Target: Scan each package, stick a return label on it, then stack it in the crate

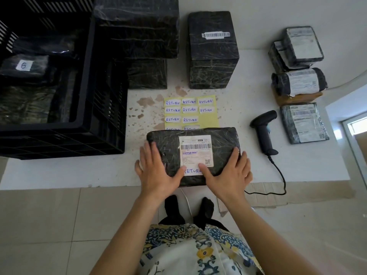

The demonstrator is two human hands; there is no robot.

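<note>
Your flat left hand (156, 167) and right hand (228, 171) press the labelled package (168, 143), lying crosswise, crate (99, 96) nearest your left.

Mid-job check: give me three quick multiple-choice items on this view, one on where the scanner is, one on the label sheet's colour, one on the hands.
1. The scanner lies:
A. in the crate
B. on the table, right of the package
C. in a hand

2. The label sheet is:
A. yellow
B. green
C. pink

3. Both hands are:
A. flat on the package
B. holding the scanner
C. off the table

Key: 1 B, it rests beside the package. 2 A, yellow backing under the white labels. 3 A, left hand and right hand press on its top with straight fingers.
</note>
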